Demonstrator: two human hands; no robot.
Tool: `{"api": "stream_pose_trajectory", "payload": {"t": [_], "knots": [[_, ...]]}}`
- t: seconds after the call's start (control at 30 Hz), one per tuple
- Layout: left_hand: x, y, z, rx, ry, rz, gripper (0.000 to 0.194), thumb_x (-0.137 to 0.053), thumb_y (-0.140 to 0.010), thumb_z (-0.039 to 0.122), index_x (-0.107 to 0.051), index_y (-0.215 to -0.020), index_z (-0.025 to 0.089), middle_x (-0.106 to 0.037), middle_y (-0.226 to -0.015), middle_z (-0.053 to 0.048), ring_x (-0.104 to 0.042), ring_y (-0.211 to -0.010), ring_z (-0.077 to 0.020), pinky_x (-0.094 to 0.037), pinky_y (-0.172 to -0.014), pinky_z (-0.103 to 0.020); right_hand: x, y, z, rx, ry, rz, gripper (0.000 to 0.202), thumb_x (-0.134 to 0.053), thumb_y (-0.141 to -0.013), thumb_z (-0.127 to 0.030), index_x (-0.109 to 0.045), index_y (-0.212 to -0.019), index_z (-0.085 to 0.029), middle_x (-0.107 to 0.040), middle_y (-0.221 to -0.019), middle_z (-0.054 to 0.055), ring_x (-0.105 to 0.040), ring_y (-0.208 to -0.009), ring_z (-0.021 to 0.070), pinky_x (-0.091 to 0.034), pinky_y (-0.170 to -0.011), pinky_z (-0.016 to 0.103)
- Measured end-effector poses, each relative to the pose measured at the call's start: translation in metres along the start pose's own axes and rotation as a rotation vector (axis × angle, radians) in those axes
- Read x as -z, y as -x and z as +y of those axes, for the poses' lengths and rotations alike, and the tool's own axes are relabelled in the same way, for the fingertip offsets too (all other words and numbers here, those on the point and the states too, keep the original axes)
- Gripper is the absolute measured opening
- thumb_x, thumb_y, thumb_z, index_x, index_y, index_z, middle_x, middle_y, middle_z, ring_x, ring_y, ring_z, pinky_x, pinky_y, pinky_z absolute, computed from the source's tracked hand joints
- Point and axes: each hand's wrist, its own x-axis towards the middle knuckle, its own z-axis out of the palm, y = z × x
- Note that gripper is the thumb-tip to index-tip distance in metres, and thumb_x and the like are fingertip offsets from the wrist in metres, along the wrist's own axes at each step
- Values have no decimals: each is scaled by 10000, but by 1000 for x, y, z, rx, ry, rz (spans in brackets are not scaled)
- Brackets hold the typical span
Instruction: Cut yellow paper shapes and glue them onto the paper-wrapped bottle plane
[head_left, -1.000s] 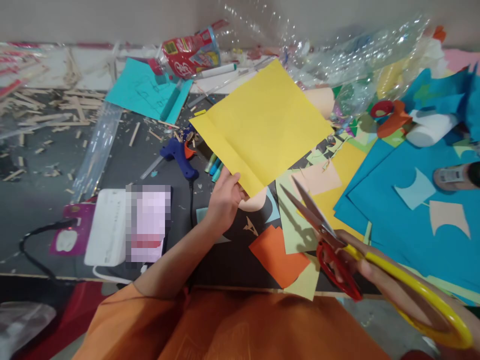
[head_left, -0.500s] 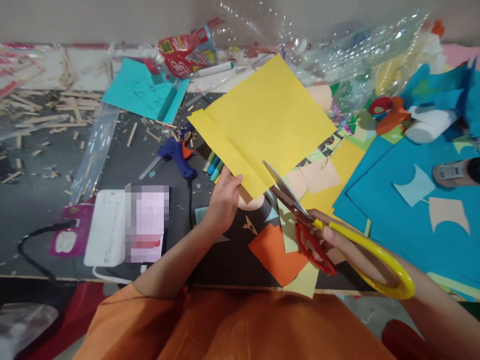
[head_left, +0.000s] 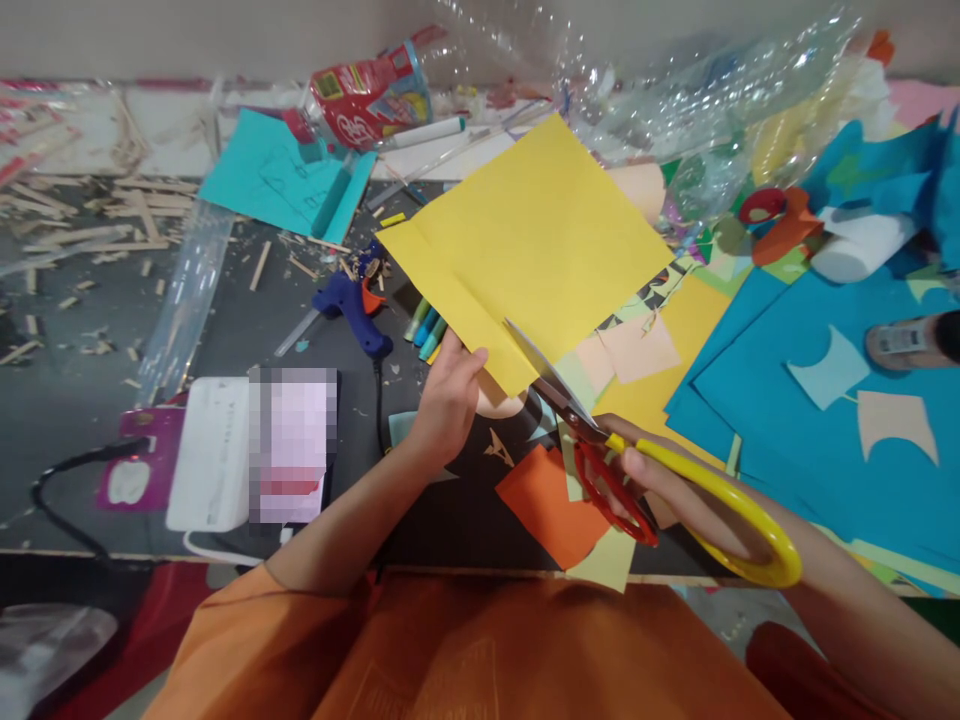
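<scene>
My left hand [head_left: 448, 402] pinches the near left edge of a yellow paper sheet [head_left: 544, 230], thumb on top. The sheet is held up over the table, with a fold or slit line running along its near left side. In my right hand [head_left: 645, 475] is a pair of scissors [head_left: 574, 410] with one yellow and one red handle. The scissor blades are parted around the sheet's near corner, one blade above the paper and the other partly hidden. Orange paper [head_left: 551, 505] and pale scraps lie beneath the scissors.
A blue glue gun [head_left: 352, 310], markers [head_left: 426, 330] and wood bits lie left of the sheet. Nearer are a phone [head_left: 296, 445] and a white power bank [head_left: 210, 455]. Blue paper sheets [head_left: 757, 400] and a small bottle [head_left: 911, 343] occupy the right. A red-labelled plastic bottle [head_left: 371, 100] lies behind.
The scissors and my right hand have shifted left, further across the sheet's near corner. A small yellow piece now shows apart from the sheet's left corner. My left hand stays nearly still.
</scene>
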Motion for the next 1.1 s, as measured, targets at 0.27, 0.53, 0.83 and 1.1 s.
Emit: {"api": "stream_pose_trajectory", "payload": {"t": [0.27, 0.53, 0.83, 1.1], "knots": [[-1, 1, 3, 32, -14, 9, 381, -488, -820, 124, -606, -1172, 207, -683, -1196, -70, -548, -1285, -253, -399, -1125, -370, 2, 0, 5, 2, -14, -30, 470, -430, -929, -656, -550, -1007, -209, -571, -666, -4, -499, -535, 114, -443, -498, 246], [0, 1, 4, 22, -63, 14, 290, -523, -796, 163, -636, -1060, 200, -696, -1153, -80, -524, -1310, -278, -407, -1117, -399, 1, 1, 0, -12, 53, -10, 489, -465, -905, -672, -563, -1062, -219, -587, -693, 6, -516, -539, 116, -399, -437, 222], [1, 1, -5, 38, -21, 1, 375, -547, -774, 216, -623, -1141, 212, -699, -1174, -69, -583, -1238, -284, -450, -1072, -429, -1, 3, 4, 9, 26, 42, 471, -511, -894, -650, -579, -1050, -212, -559, -626, -11, -489, -503, 108, -407, -426, 222], [-2, 1, -3, 68, 25, 3, 387, -561, -759, 202, -619, -1142, 203, -704, -1179, -59, -580, -1249, -279, -451, -1082, -434, -4, 3, 6, -14, 19, 74, 536, -517, -853, -708, -557, -1050, -211, -460, -541, -59, -396, -439, 88, -356, -393, 220]]}}
